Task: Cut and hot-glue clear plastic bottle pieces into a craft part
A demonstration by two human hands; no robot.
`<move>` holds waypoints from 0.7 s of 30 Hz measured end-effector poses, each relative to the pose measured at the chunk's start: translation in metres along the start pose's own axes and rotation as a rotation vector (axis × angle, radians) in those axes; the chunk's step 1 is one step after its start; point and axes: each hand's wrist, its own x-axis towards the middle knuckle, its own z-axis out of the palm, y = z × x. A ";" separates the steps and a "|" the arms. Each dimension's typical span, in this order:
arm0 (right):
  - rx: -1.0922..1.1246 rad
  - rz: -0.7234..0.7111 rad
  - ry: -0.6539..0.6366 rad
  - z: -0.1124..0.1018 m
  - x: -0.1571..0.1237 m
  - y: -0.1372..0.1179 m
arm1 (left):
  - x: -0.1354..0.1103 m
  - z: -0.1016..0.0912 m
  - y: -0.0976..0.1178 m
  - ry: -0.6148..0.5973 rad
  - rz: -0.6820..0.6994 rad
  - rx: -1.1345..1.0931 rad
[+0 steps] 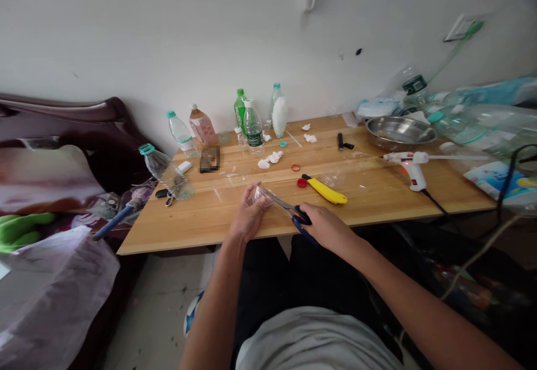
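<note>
My left hand (248, 213) is closed around a small piece of clear plastic (257, 194) above the front of the wooden table (188, 230). The piece looks like part of a cut bottle, but its exact shape is too small to tell. In my right hand (325, 224) is a pair of scissors (289, 209) with dark blue handles. Their blades point left and reach the plastic at my left fingers. Just beyond the scissors lie a yellow utility knife (325, 189), a red bottle cap (302, 183) and a red ring (296, 167).
Several plastic bottles (253, 129) stand along the back and left, with crumpled tissues (271, 160) before them. To the right are a white glue gun (413, 169), a steel bowl (400, 133) and more bottles (474, 124). A black lighter-like object (340, 142) lies near the bowl.
</note>
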 end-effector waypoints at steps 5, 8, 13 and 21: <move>-0.048 0.026 0.010 -0.005 0.000 0.001 | 0.001 -0.002 -0.002 -0.018 0.007 0.013; -0.057 0.004 -0.012 -0.008 -0.002 0.001 | 0.002 -0.003 -0.004 -0.026 0.017 0.019; -0.055 -0.020 -0.065 -0.009 -0.005 0.002 | 0.003 -0.003 -0.005 -0.049 0.025 0.040; -0.062 -0.017 -0.058 -0.012 -0.005 0.004 | 0.001 -0.001 -0.004 -0.074 0.006 0.057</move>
